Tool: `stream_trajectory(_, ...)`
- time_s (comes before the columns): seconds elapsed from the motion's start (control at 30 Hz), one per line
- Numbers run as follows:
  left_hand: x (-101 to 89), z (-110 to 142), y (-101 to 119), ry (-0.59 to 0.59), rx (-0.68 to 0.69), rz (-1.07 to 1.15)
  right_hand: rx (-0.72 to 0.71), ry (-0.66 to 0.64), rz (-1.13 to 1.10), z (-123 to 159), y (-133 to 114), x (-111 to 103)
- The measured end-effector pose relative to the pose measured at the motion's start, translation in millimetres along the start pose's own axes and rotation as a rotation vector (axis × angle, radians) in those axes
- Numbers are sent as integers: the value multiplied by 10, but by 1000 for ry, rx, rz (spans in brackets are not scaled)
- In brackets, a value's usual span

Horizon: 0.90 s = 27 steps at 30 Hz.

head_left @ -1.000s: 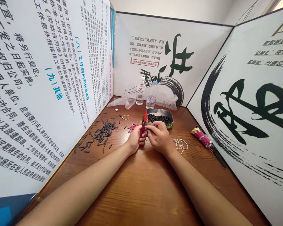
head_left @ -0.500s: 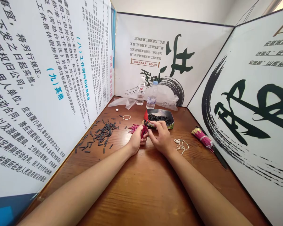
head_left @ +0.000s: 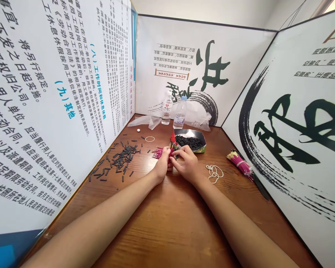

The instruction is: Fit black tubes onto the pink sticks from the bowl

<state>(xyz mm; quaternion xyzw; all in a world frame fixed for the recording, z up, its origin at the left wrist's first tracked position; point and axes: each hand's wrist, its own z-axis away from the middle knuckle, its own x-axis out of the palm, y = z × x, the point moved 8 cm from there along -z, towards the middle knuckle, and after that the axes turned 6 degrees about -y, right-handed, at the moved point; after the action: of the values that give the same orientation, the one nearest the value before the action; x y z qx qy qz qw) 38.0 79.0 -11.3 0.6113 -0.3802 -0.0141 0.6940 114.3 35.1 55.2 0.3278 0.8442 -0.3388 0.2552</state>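
Observation:
My left hand is closed around a small bundle of magenta wires, whose tips point up and away from me. Some of those tips look black and others golden. Against the near side of the bundle, the thumb and forefinger of my right hand are brought together; whatever they pinch is too small to make out. More magenta wires lie on the table just beyond my left hand. Right behind my hands, a cardboard box holds a heap of short black tubes.
Loose black tubes are scattered on the wooden table at left, near a rubber band. White bands and a tied wire bundle lie at right. Two water bottles stand behind; printed panels enclose the table.
My right hand has shifted slightly left, its thumb and forefinger closing in on the bundle. My left hand has turned a little, with less of its curled fingers showing.

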Motion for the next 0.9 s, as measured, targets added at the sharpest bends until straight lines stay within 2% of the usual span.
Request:
stream_trajectory(0.33, -13, -10, -47, -13, -22, -41, 156, 11, -289, 9, 144, 94)
stream_trajectory(0.9, -3, 27, -5, 47, -62, -24, 234, 98, -377, 33, 214, 29)
